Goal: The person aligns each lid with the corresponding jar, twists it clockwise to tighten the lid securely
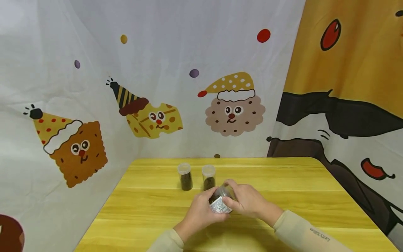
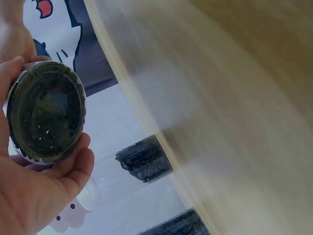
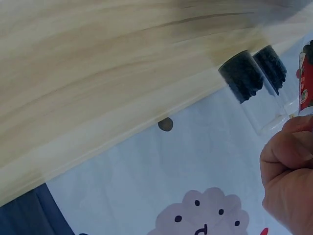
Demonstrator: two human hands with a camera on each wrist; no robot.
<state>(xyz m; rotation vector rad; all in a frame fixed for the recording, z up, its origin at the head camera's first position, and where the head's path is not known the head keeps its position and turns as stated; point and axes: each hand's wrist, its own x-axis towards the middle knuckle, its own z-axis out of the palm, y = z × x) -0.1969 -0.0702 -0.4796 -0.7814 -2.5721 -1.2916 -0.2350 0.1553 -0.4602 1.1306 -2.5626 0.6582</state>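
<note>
A clear jar point(image 1: 220, 205) with dark contents and a white printed label is held tilted above the table between both hands. My left hand point(image 1: 201, 209) grips its body; the left wrist view shows the jar's round base point(image 2: 48, 115) facing the camera, with fingers around its side. At the top end, my right hand point(image 1: 250, 201) grips the jar's lid, which the fingers mostly hide. A red part of the label point(image 3: 306, 83) shows at the right edge of the right wrist view, above the curled right fingers point(image 3: 288, 152).
Beyond the hands, two clear jars with pale lids and dark contents stand upright on the wooden table point(image 1: 141, 210): a left jar point(image 1: 185, 178) and a right jar point(image 1: 209, 177), the latter close to the left hand. A cartoon-printed curtain point(image 1: 170, 52) hangs behind the table.
</note>
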